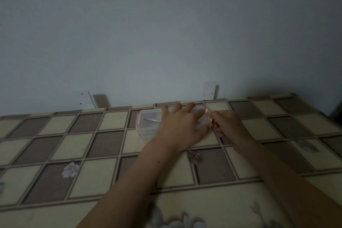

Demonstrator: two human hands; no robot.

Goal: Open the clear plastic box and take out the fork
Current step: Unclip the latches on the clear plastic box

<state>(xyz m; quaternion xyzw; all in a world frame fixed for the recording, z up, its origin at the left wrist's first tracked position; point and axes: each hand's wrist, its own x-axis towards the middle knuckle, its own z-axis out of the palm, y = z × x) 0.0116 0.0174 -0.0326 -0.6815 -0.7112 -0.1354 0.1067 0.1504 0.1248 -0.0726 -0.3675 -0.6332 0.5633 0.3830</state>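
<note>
My left hand (180, 126) lay flat, fingers spread, on the clear plastic box (148, 123) while my right hand (224, 123) pinched its pink latch (207, 114) on the checked tablecloth (74, 146).

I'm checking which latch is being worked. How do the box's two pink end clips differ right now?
The left clip lies flat against the clear plastic box, untouched; the right clip stands flipped up, at the right hand fingertips. The left hand presses the lid between them. Both are pale pink.
</note>
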